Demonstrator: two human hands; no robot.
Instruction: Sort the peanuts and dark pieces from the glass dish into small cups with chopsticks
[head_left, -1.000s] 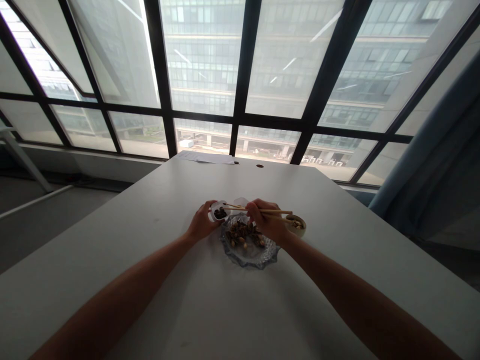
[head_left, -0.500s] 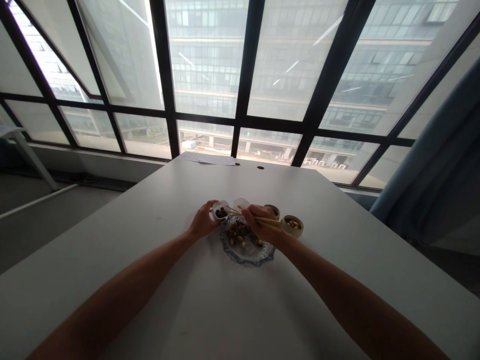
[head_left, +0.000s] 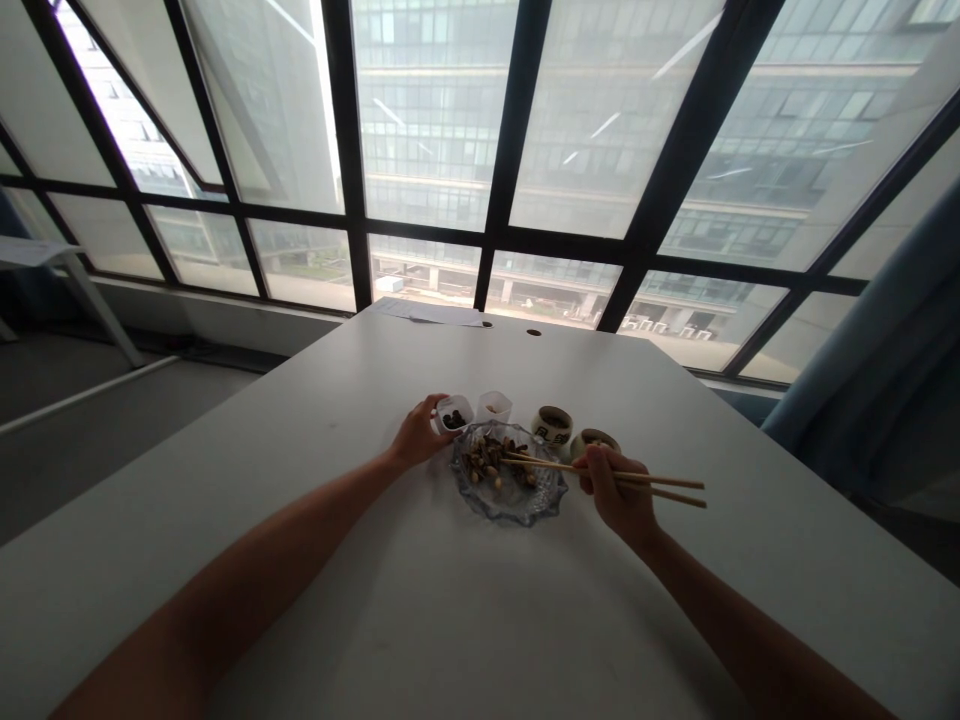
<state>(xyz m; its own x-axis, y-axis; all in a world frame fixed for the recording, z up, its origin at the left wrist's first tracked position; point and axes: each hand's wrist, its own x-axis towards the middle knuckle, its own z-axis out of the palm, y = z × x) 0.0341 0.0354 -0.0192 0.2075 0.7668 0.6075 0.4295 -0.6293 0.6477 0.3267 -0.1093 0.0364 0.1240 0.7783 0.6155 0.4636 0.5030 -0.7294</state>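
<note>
A scalloped glass dish (head_left: 517, 505) with mixed nuts and dark pieces lies on the white table (head_left: 420, 600). My right hand (head_left: 619, 490) is closed on a pair of wooden chopsticks (head_left: 600, 473), whose tips reach into the pile in the dish. My left hand (head_left: 420, 435) grips a small white cup (head_left: 454, 412) with dark pieces, just left of the dish. A second white cup (head_left: 493, 405) stands beside it.
Two small round bowls (head_left: 553, 423) (head_left: 592, 440) stand behind the dish on the right. A sheet of paper (head_left: 420, 312) lies at the table's far edge by two round holes. Tall windows with black frames rise behind; a blue curtain (head_left: 885, 340) hangs at the right.
My right hand has pulled back to the right of the dish, and the chopstick tips moved from the left white cup down into the dish. My left hand stays on the cup.
</note>
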